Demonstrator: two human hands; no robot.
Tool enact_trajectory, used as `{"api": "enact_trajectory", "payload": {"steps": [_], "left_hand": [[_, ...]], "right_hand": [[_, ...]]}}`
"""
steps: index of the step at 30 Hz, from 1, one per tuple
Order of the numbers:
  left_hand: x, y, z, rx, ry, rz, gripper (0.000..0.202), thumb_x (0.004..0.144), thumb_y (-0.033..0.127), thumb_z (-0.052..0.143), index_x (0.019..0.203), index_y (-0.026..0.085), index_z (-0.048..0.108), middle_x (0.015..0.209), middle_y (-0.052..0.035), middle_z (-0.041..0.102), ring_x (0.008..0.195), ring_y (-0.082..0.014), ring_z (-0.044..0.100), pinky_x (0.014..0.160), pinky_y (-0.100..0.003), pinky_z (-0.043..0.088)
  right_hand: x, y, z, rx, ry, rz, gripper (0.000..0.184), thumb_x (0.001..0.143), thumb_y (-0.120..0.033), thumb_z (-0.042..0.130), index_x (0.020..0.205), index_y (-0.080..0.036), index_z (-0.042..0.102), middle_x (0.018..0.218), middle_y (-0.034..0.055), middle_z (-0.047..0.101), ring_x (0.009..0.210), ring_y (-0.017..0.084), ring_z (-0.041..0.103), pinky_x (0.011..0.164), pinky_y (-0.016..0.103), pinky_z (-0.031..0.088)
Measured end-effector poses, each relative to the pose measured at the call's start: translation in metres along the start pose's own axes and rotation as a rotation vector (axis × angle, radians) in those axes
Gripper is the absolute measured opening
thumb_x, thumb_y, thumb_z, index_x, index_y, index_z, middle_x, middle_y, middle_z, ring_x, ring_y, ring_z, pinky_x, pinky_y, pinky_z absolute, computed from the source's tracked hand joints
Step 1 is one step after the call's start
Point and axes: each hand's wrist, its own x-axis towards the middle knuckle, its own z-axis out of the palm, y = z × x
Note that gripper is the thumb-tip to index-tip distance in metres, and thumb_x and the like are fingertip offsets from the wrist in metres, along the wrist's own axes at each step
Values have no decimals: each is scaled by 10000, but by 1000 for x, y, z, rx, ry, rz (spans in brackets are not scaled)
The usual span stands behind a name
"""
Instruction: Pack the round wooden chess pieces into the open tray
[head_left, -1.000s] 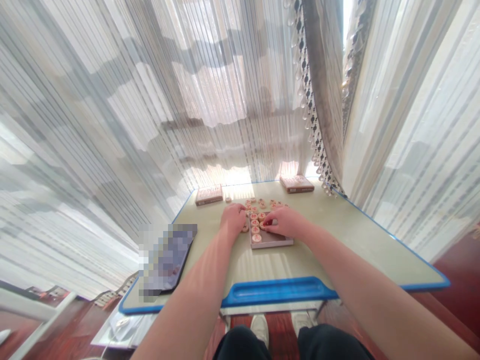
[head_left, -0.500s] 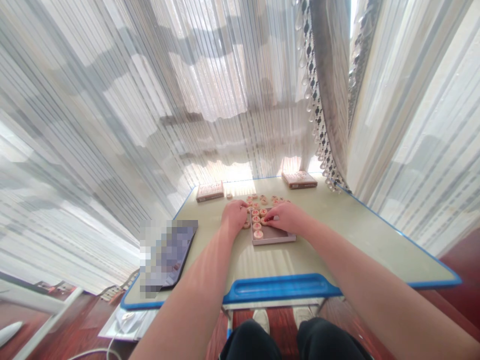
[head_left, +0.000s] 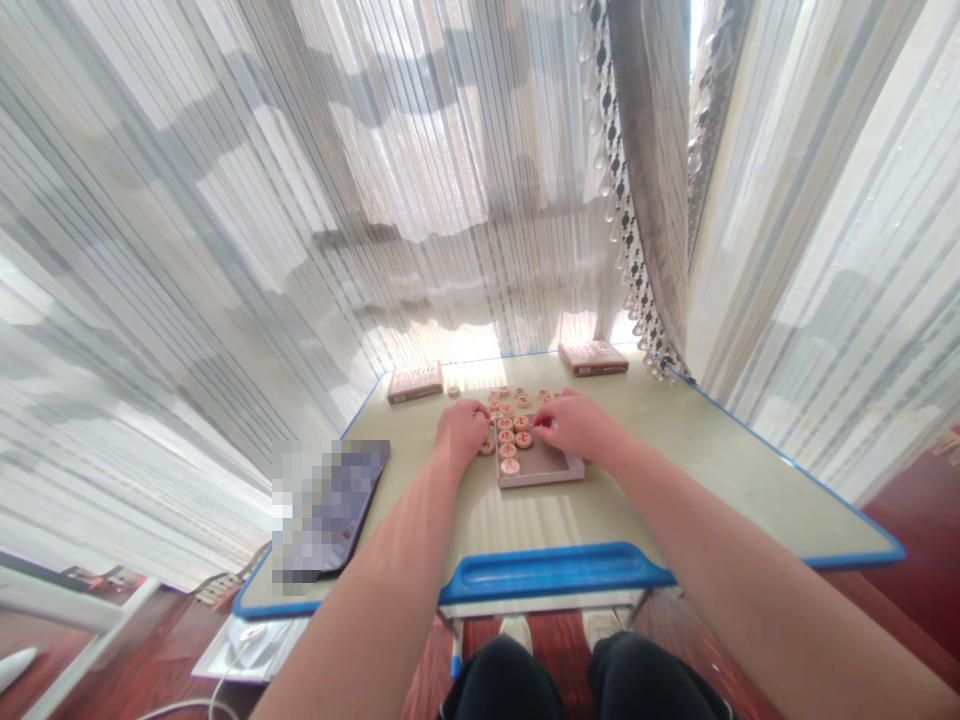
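A shallow open box point(head_left: 541, 478) lies on the table, with round wooden Chinese chess pieces bearing red characters in its left part. Four-sided and flat, it holds one column along its left wall and a shorter second column, whose nearer piece point(head_left: 523, 440) lies just left of my right hand point(head_left: 574, 425). That hand hovers over the box's right side, its thumb and forefinger slightly apart with no piece visible between them. Beside the box's left wall, my left hand point(head_left: 463, 430) has curled fingers among loose pieces; what they grip is hidden. Another piece point(head_left: 487, 446) lies by its fingertips.
Several loose pieces point(head_left: 523, 401) are scattered beyond the box. Two flat printed boxes point(head_left: 415, 382) point(head_left: 592, 358) lie at the table's far edge. A tablet with a blurred screen point(head_left: 337, 510) is at the left. A blue tray point(head_left: 555, 572) lines the near edge.
My right hand has come off the second-column piece, which now lies uncovered in the box, and has shifted slightly away. My left hand stays beside the box. The view has moved a little.
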Motion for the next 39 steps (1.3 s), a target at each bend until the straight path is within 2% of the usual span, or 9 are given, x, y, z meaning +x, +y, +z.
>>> {"api": "enact_trajectory", "payload": {"steps": [4, 8, 14, 19, 27, 35, 39], "left_hand": [[-1, 1, -1, -2, -12, -22, 283, 726, 173, 402, 744, 209, 682, 854, -10, 699, 818, -159, 602, 752, -246, 440], [-2, 5, -3, 8, 0, 6, 281, 723, 164, 406, 729, 204, 685, 850, -22, 690, 842, -169, 592, 790, -259, 436], [-2, 3, -12, 67, 85, 87, 322, 617, 52, 424, 699, 193, 702, 858, -39, 635, 907, -170, 553, 828, -252, 429], [-1, -1, -17, 87, -30, 101, 273, 636, 91, 462, 651, 193, 714, 809, -49, 642, 787, -175, 568, 775, -283, 444], [-13, 7, -25, 186, -184, 167, 286, 675, 106, 481, 737, 230, 731, 873, -34, 688, 801, -173, 601, 775, -247, 451], [-14, 7, -18, 230, -133, 268, 294, 753, 128, 421, 775, 198, 706, 873, -43, 645, 808, -161, 581, 759, -241, 444], [-14, 10, -14, 216, -32, 269, 255, 784, 189, 428, 850, 195, 674, 899, -55, 631, 871, -177, 572, 794, -263, 437]], "right_hand": [[0, 3, 2, -42, -19, 6, 236, 806, -275, 495, 882, -248, 717, 876, 40, 696, 933, 233, 511, 764, 303, 399], [1, 1, 3, -39, -42, -13, 257, 809, -279, 485, 925, -265, 714, 908, 33, 692, 931, 229, 506, 799, 313, 399], [2, 4, 6, -36, -49, -10, 244, 799, -284, 509, 921, -267, 719, 937, 48, 682, 958, 241, 503, 811, 320, 401], [2, 6, 4, -37, -27, -4, 230, 804, -258, 491, 841, -219, 715, 898, 54, 680, 910, 230, 511, 808, 318, 397], [3, 9, 4, -22, 3, 15, 217, 809, -264, 494, 834, -218, 704, 876, 47, 676, 896, 216, 509, 798, 301, 393], [2, 9, 6, -25, 15, 5, 219, 811, -257, 492, 823, -216, 707, 853, 47, 677, 875, 210, 515, 812, 301, 389], [4, 11, 8, -37, 44, 21, 246, 820, -254, 470, 841, -213, 711, 868, 50, 677, 876, 211, 521, 818, 308, 390]]}}
